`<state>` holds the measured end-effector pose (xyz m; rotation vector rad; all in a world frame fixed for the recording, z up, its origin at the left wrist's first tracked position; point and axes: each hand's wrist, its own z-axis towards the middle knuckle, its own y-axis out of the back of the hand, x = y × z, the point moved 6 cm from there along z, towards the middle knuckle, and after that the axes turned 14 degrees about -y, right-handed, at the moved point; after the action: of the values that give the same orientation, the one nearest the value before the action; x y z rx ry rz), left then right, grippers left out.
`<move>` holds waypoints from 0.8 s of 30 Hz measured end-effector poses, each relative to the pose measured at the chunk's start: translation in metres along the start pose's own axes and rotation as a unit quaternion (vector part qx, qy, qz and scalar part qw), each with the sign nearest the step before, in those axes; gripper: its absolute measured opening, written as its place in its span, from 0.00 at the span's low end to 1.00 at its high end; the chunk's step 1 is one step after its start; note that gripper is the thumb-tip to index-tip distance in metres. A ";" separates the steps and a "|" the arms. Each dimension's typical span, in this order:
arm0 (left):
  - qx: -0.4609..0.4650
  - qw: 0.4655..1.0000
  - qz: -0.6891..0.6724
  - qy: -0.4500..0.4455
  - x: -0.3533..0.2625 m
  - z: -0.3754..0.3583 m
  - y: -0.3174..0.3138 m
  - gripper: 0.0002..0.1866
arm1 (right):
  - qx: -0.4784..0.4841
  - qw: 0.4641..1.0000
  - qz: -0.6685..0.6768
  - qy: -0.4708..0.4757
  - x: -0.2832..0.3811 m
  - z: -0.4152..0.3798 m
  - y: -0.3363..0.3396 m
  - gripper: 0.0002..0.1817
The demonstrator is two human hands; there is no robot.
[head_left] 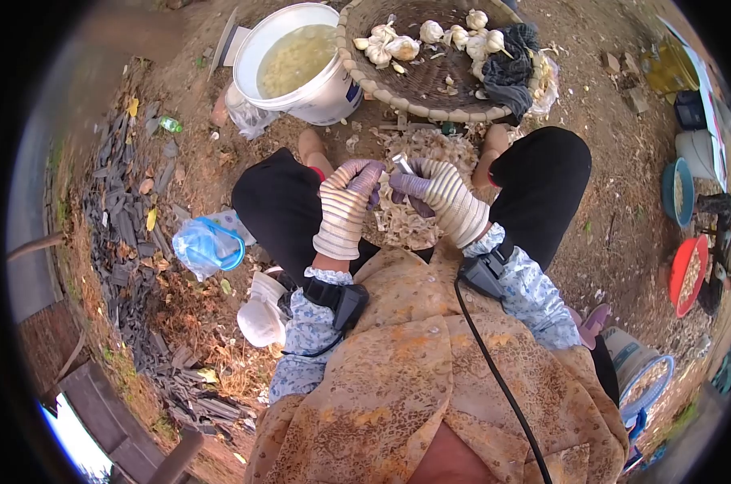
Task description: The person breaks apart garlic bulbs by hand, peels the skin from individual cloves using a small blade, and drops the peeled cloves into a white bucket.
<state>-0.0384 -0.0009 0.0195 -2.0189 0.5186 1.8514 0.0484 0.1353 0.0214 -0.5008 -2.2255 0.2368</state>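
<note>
My left hand, in a striped knit glove with purplish fingers, is closed, its fingertips pinched together. Whatever they hold, if anything, is hidden. Close beside it, my right hand, gloved alike, is curled around a small silvery metal tool whose end sticks out past the thumb; its working part is not visible. Below both hands lies a pile of garlic skins between my feet. Ahead, a woven basket holds garlic bulbs and a dark crumpled cloth or bag.
A white bucket left of the basket contains cloudy water and pale cloves. A blue-rimmed container in clear plastic and a white tub stand at left. Far right are a red basin and a blue basin.
</note>
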 end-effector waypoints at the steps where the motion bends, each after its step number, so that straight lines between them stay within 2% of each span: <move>1: -0.002 1.000 0.013 -0.005 -0.004 -0.001 -0.003 0.09 | 0.007 0.999 0.033 -0.008 -0.003 0.006 -0.002 0.10; 4: -0.019 0.999 0.021 -0.023 -0.004 -0.002 -0.010 0.08 | -0.022 1.000 0.006 0.007 -0.002 0.010 0.000 0.08; 6: -0.019 0.994 0.069 -0.087 -0.005 -0.002 -0.010 0.07 | -0.029 1.000 0.004 0.011 -0.002 0.009 -0.002 0.08; 7: -0.016 0.994 0.069 -0.088 0.000 -0.001 -0.009 0.07 | -0.037 0.999 0.000 0.014 -0.001 0.007 -0.003 0.08; 9: 0.001 0.949 0.182 -0.257 -0.009 0.001 -0.010 0.08 | -0.054 0.998 0.005 0.036 -0.007 0.013 -0.002 0.08; 10: 0.002 0.949 0.181 -0.259 -0.015 0.000 -0.013 0.08 | -0.067 0.996 0.009 0.054 -0.008 0.015 -0.003 0.08; 12: -0.042 0.998 0.036 -0.043 -0.002 -0.003 -0.012 0.09 | -0.082 0.993 0.047 0.070 -0.010 0.016 -0.001 0.07; 13: -0.036 0.999 -0.025 -0.019 0.002 -0.004 -0.012 0.10 | -0.075 0.995 0.055 0.045 -0.010 0.013 -0.001 0.06; 14: -0.036 0.999 -0.025 -0.019 0.003 -0.005 -0.013 0.10 | -0.069 0.995 0.064 0.019 -0.011 0.011 -0.001 0.06; 16: -0.049 0.983 -0.167 0.058 0.018 -0.008 -0.018 0.10 | -0.052 0.994 0.095 0.014 -0.017 0.015 -0.001 0.06; 17: -0.006 0.995 -0.098 -0.030 0.018 -0.002 -0.016 0.11 | -0.035 0.991 0.127 0.010 -0.019 0.016 -0.001 0.06; 18: -0.007 0.995 -0.099 -0.031 0.024 -0.001 -0.013 0.11 | -0.034 0.991 0.125 0.010 -0.020 0.015 0.002 0.06; 20: -0.032 0.944 -0.292 0.151 0.024 -0.008 -0.026 0.12 | 0.002 0.985 0.169 0.034 -0.013 0.007 0.002 0.03; 22: -0.037 0.949 -0.278 0.147 0.023 -0.005 -0.026 0.10 | -0.010 0.985 0.169 0.033 -0.011 0.005 0.000 0.04; 24: -0.034 0.974 -0.186 0.123 0.027 -0.004 -0.022 0.12 | -0.010 0.987 0.156 0.032 -0.008 0.003 -0.001 0.04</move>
<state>-0.0223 0.0155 -0.0064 -2.2237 0.1237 1.4247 0.0506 0.1308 0.0140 -0.8565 -2.0829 0.3549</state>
